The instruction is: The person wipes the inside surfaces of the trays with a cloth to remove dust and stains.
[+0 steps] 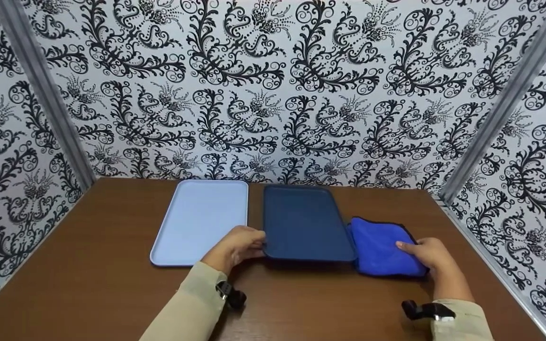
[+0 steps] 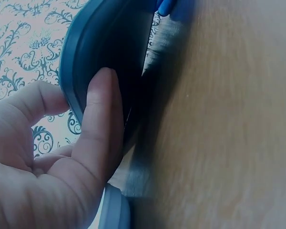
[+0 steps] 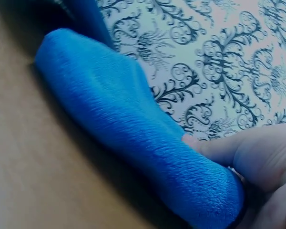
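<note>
My left hand (image 1: 242, 244) grips the near left corner of a dark blue tray (image 1: 306, 222); in the left wrist view the fingers reach under its rim (image 2: 72, 62). That near edge is tilted up a little, with a shadow on the table below. With thumb on top, my right hand (image 1: 432, 255) pinches the right side of a folded bright blue cloth (image 1: 384, 248) with dark edging. The cloth lies just right of the tray, its left edge at the tray's near right corner. In the right wrist view the cloth (image 3: 119, 109) looks thick and fuzzy, and the fingers beneath it are mostly hidden.
A light blue tray (image 1: 202, 222) lies flat on the brown table (image 1: 97, 265), left of the dark one. Behind the table stands a wall (image 1: 263, 118) with black floral patterns, and similar panels flank both sides.
</note>
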